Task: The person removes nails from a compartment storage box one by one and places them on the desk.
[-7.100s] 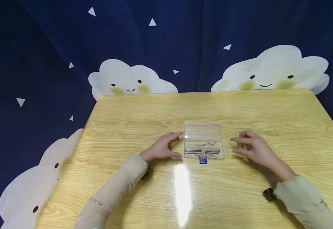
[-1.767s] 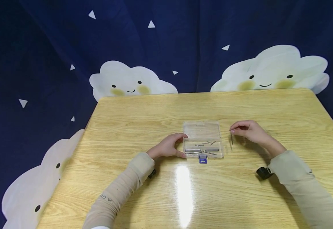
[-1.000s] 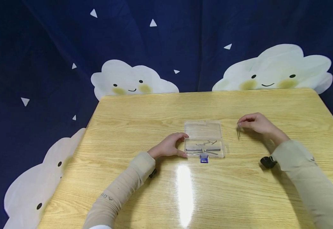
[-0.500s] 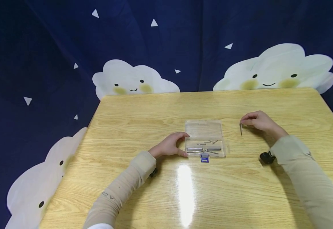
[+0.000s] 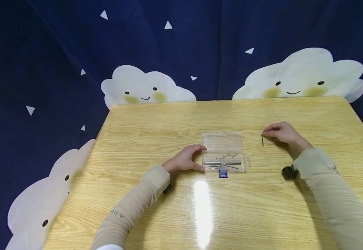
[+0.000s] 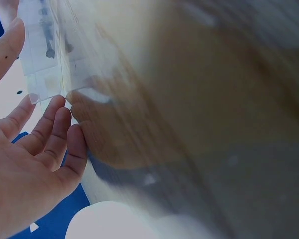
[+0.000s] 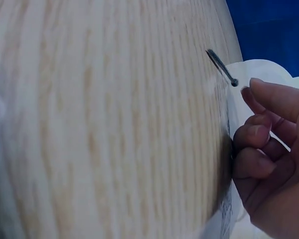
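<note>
A clear plastic box lies on the table with its lid folded back and a blue latch at the front. Inside are several long nails and short ones. My left hand holds the box's left end, thumb at the front corner and fingertips at the rear; the left wrist view shows fingertips right at its end wall. To the box's right, a single nail lies on the table. My right hand is beside it, thumb and index fingertip just off the nail's head.
The wooden table stretches around the box on all sides. Behind it hangs a dark blue curtain with white clouds. A bright reflection lies on the tabletop in front of the box. A small black camera sits at the right sleeve.
My right hand carried a nail away from the box, back and to the right, then let it go on the table. My left hand closed in on the box's end and has stayed there.
</note>
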`<state>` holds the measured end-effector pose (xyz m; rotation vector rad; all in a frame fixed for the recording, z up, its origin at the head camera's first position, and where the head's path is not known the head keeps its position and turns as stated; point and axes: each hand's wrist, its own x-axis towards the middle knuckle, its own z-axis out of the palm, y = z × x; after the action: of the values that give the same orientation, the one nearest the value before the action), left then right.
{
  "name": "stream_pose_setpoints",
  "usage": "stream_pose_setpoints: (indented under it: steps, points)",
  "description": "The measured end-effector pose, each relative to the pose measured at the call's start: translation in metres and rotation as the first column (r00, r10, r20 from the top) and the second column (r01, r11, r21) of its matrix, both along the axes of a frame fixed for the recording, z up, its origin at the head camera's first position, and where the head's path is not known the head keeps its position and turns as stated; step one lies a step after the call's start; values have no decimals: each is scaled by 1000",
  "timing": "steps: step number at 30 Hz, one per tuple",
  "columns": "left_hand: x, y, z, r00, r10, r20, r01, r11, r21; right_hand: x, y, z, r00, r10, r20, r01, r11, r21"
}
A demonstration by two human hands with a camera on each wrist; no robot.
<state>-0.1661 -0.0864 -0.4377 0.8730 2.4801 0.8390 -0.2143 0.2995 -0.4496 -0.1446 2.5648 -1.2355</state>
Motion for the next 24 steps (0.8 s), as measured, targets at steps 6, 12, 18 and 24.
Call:
stream_pose_setpoints:
  steps: [6, 12, 18, 24]
  points:
    - [-1, 0, 1, 1000, -4, 9, 4, 1000, 10, 4, -1, 3, 1000, -3, -7, 3, 1000, 1]
    - [0, 0, 3, 1000, -8, 9, 7, 1000, 16, 10, -4, 6, 999, 22, -38, -23, 999, -28]
    - [0, -1, 1, 1000, -5, 4, 5, 1000, 8, 16, -12, 9, 996, 50, -70, -55, 996, -67]
    - [0, -1, 1, 1000, -6, 4, 6, 1000, 16, 22, -21, 13, 995, 67, -77, -72, 995, -75]
